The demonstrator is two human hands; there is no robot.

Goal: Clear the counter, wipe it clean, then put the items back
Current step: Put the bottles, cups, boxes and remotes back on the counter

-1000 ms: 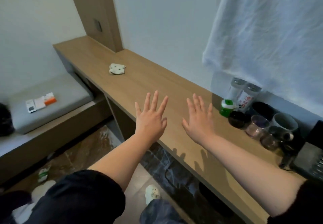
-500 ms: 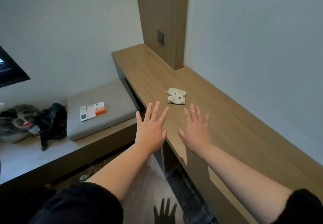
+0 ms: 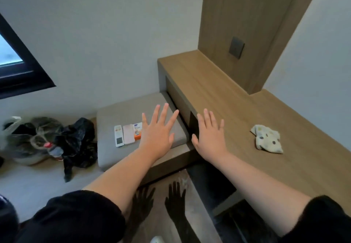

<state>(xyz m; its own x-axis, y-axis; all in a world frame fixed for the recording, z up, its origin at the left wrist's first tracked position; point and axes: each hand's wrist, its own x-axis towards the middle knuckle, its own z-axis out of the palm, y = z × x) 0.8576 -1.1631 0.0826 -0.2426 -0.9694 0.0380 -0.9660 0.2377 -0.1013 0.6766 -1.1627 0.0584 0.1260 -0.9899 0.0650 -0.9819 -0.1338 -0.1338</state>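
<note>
Counter (image 3: 224,94) along the right wall: smooth wood-grain top, bare here bar the cloth, so clearing looks done and wipe and put-back are left. Grey padded cushion (image 3: 117,113) holds a white remote (image 3: 119,136), pink case (image 3: 128,134) and orange box (image 3: 137,131). Left hand (image 3: 157,136) and right hand (image 3: 209,138) are both spread flat and empty. Crumpled spotted cloth (image 3: 266,139) lies on the counter.

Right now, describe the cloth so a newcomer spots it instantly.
Start at the long wooden counter along the right wall. The cloth lies on it, to the right of the right hand. Crumpled, cream with dark dots, it is the only loose thing seen on that counter.
</note>
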